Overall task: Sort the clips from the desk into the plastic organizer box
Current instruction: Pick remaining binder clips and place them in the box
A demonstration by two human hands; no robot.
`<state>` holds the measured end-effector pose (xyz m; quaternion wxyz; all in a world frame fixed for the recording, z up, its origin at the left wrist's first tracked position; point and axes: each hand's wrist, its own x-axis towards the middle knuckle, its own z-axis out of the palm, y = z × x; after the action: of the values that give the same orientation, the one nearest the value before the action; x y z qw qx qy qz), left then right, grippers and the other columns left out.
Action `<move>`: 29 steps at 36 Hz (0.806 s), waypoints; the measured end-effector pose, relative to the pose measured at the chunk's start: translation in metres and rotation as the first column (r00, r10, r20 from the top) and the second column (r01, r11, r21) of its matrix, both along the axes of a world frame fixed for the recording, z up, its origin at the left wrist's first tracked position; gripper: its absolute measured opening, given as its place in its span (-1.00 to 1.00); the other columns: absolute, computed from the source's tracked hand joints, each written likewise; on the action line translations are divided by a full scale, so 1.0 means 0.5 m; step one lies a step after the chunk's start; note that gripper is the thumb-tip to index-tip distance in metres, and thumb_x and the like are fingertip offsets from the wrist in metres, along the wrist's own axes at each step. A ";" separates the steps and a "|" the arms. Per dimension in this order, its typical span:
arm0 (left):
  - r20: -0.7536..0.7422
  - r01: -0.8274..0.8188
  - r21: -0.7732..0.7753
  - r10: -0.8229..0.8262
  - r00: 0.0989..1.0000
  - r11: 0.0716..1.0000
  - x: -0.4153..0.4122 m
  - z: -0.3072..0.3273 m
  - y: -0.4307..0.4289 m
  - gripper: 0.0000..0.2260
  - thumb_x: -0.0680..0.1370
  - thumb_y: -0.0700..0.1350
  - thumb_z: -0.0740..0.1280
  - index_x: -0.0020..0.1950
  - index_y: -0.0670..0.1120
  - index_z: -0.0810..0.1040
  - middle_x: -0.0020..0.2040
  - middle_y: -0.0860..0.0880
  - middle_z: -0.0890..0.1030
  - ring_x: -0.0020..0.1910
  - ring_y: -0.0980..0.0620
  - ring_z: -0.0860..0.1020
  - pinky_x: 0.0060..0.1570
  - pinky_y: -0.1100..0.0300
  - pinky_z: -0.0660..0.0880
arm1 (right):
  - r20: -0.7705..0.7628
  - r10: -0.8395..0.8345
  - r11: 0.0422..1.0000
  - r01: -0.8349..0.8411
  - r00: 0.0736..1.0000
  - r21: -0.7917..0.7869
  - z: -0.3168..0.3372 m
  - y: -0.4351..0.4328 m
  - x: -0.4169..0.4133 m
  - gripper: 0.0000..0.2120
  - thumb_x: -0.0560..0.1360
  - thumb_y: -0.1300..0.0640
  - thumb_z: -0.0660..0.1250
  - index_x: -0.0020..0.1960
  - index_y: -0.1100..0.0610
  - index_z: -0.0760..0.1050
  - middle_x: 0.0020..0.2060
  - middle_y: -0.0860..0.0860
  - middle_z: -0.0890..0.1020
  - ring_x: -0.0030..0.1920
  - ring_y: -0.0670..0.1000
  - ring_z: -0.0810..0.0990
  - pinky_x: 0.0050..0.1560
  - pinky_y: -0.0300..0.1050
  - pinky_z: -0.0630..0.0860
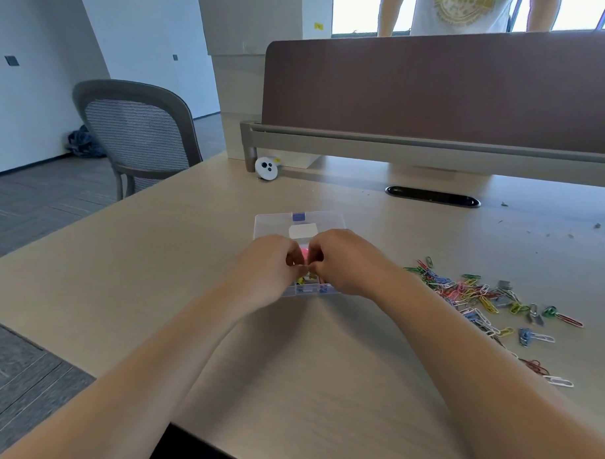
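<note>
We see a light wood desk (141,269) filling most of the view. A brown partition screen (426,87) on a grey rail stands along its far edge. A grey mesh-back chair (136,132) stands off the desk's far left corner. Behind the screen we see the torso of a person in a white T-shirt (458,11) with gold print.

Both forearms reach forward from the near edge and converge at mid-desk. The left hand (264,265) and right hand (347,262) sit knuckles-up over the clear plastic organizer box (310,290). Their fingers are curled inward and the fingertips meet above the box. We cannot tell whether either hand pinches a clip, because the fingertips hide the contact point.

The box lies flat at the desk centre, with its clear lid (328,221) lying open on the far side. The scattered pile of coloured paper clips (474,292) lies on the desk to the right of the box, apart from it, and trails toward the near right edge. A few grey and blue binder clips (524,335) are mixed in.

A dark oval cable slot (432,196) sits near the screen. A small round white device (266,168) rests by the rail's left post. On the lid we note a white label (303,231) and a blue latch (298,216). Between the hands, a pink item (303,253) and yellow clips (300,281) show inside the box.
</note>
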<state>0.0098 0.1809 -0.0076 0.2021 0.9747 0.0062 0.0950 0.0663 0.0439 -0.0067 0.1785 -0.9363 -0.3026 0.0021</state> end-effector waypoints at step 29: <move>-0.017 -0.011 -0.025 0.010 1.000 1.000 -0.012 0.009 -0.013 -0.86 0.59 -0.03 0.28 -0.04 -0.02 0.62 -0.17 0.05 0.55 -0.18 0.03 0.51 -0.32 0.25 0.31 | 0.025 -0.012 1.000 0.011 1.000 0.004 0.015 0.000 -0.006 -0.91 0.52 0.21 0.32 -0.06 0.14 0.60 -0.15 0.08 0.62 -0.16 0.07 0.59 -0.10 -0.06 0.57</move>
<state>0.0040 0.1746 -0.0031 0.2138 0.9728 0.0141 0.0880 0.0631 0.0441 0.0006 0.1768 -0.9375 -0.2994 -0.0112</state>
